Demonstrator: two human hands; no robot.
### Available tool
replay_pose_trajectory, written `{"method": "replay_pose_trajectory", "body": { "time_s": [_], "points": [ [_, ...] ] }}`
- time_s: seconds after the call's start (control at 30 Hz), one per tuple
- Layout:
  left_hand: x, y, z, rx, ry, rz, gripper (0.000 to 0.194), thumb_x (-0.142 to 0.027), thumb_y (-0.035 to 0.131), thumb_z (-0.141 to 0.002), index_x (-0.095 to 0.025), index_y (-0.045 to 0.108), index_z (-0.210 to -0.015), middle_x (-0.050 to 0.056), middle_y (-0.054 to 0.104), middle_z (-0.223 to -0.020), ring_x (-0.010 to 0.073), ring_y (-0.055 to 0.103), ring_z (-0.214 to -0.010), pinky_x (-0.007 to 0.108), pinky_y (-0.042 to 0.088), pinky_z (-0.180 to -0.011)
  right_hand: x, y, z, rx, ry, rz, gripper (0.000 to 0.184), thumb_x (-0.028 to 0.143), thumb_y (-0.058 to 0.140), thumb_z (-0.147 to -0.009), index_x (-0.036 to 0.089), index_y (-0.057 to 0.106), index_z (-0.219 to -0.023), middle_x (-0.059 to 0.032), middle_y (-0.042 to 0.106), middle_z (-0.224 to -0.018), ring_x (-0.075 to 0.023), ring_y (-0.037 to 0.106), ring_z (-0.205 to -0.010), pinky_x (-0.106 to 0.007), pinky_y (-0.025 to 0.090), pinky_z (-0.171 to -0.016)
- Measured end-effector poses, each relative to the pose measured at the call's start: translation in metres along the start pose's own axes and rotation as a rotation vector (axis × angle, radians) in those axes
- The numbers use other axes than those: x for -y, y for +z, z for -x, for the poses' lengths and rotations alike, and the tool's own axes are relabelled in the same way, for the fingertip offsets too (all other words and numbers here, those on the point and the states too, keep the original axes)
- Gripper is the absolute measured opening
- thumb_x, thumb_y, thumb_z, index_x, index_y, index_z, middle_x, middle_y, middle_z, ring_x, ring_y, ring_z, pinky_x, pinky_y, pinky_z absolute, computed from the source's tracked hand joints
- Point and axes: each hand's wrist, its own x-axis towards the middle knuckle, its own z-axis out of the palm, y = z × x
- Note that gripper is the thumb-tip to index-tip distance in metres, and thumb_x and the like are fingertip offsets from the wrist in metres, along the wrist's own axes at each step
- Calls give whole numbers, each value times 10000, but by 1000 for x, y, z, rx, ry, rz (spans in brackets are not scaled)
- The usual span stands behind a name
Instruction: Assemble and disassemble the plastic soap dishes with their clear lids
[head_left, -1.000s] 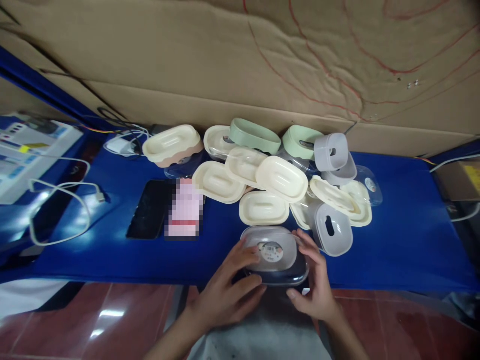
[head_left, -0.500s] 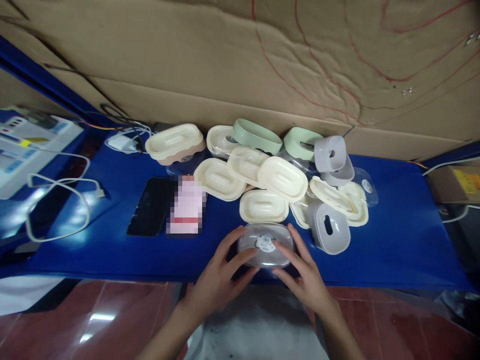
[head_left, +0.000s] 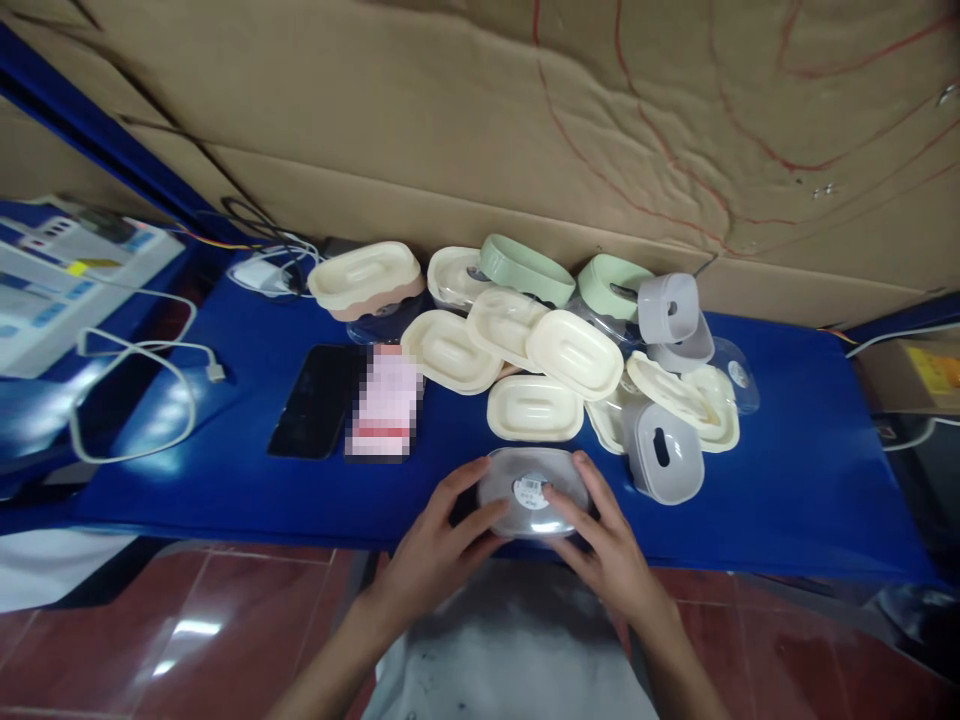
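Between my two hands, at the front edge of the blue table, is a grey oval plastic box (head_left: 551,465) with a clear cover and a round white label. My left hand (head_left: 446,530) grips its left side, fingers curled round the edge. From the right, my right hand (head_left: 611,535) holds the box, one fingertip by the label. Just beyond it lies a cream oval lid (head_left: 534,408). To the right a grey box shell (head_left: 679,455) with a dark slot rests on its side. More cream lids (head_left: 576,352) overlap behind.
Green shells (head_left: 529,270), stacked grey shells (head_left: 667,308) and a cream-topped box (head_left: 367,275) line the cardboard wall (head_left: 375,120). A black phone (head_left: 313,400) and a phone with a blurred pink screen (head_left: 386,400) lie left. A white cable (head_left: 191,405) loops near a power strip (head_left: 90,290).
The view has shifted slightly, so the table's things sit a little further right. Both hands keep hold of the grey box, which has barely moved between them.
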Motion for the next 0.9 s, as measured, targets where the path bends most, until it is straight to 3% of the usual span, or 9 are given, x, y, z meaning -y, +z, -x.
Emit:
{"method": "replay_pose_trajectory", "body": {
  "time_s": [0.17,0.27,0.4,0.5,0.63,0.7,0.8,0.9],
  "points": [
    [-1,-1,-4,8,-43,42,417,-338,675,-1050,-253,573,-1445,152,527,-1514,335,604,-1385,566,651,-1046,-2,1,-3,33,28,28,712,259,656,-1044,411,367,-1677,-67,190,-1810,-346,353,-1619,-543,518,-1212],
    [-4,-4,-6,23,-60,111,452,-298,690,-1040,-278,555,-1471,142,490,-1542,325,585,-1411,555,638,-1073,-1,1,-2,-29,-26,72,691,212,662,-1031,400,424,-1653,-70,249,-1788,-341,407,-1592,-537,515,-1217],
    [-16,-9,-13,-37,-58,279,564,-340,705,-1032,-282,468,-1540,162,396,-1622,323,511,-1490,535,608,-1122,1,-12,14,-199,-71,138,680,180,665,-1014,387,469,-1631,-56,281,-1780,-341,470,-1552,-511,548,-1191],
    [-23,-7,-22,-11,-54,290,583,-335,643,-1062,-248,407,-1587,190,387,-1636,317,499,-1500,525,592,-1135,-10,-43,36,-466,-20,293,728,231,722,-983,376,452,-1644,-68,322,-1769,-370,456,-1560,-585,511,-1207],
    [-23,5,-32,128,18,24,462,-223,601,-1071,-245,517,-1525,169,464,-1605,318,527,-1460,534,563,-1147,-61,-96,68,-929,287,606,863,392,924,-812,240,565,-1582,-202,523,-1628,-482,519,-1482,-718,430,-1205],
    [-21,10,-36,168,34,-91,448,-209,593,-1071,-251,544,-1514,156,468,-1621,339,500,-1483,593,505,-1190,-95,-114,81,-1043,447,668,860,494,941,-769,168,645,-1508,-261,598,-1528,-507,581,-1411,-694,473,-1165],
    [-18,15,-43,201,3,-197,503,-243,570,-1083,-252,489,-1579,147,410,-1690,356,450,-1529,643,437,-1227,-139,-120,94,-1037,652,703,882,648,901,-744,125,711,-1428,-283,618,-1486,-523,597,-1381,-657,501,-1131],
    [-15,16,-48,223,8,-244,548,-289,573,-1086,-261,446,-1618,123,400,-1712,354,423,-1547,640,406,-1241,-161,-114,99,-951,745,649,922,748,803,-791,117,687,-1453,-278,554,-1562,-513,552,-1432,-652,469,-1162]
  ]
}}
